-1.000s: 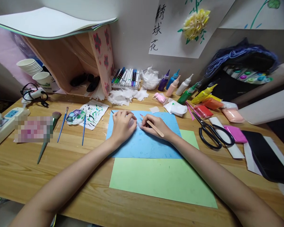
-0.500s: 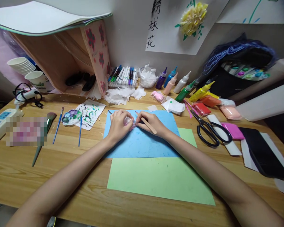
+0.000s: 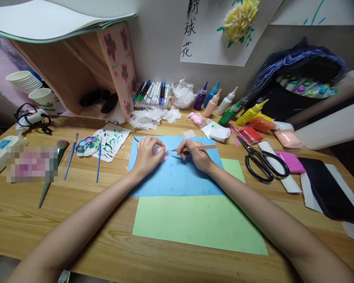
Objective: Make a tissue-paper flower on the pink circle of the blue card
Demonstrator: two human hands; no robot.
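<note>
My left hand (image 3: 147,154) is curled over a small pink and white lump of clay (image 3: 160,151) on the blue paper sheet (image 3: 177,177), fingers closed on it. My right hand (image 3: 194,154) pinches a thin wooden modelling stick (image 3: 205,147), held nearly level with its pointed tip aimed left at the clay, a short gap away. A green paper sheet (image 3: 200,224) lies under and in front of the blue one, on the wooden desk (image 3: 112,236).
Black scissors (image 3: 261,161), clay packets (image 3: 250,135) and paint bottles (image 3: 224,108) are at the right. A black phone (image 3: 327,192) lies far right. Markers (image 3: 153,94) and tissues (image 3: 150,118) are at the back. Brushes (image 3: 70,155), a palette (image 3: 87,144), cups (image 3: 44,96) and a power strip (image 3: 2,149) are left.
My right hand has drawn back from the clay and turned the stick from slanting down-right to nearly level, tip toward the clay. The left hand stays on the clay.
</note>
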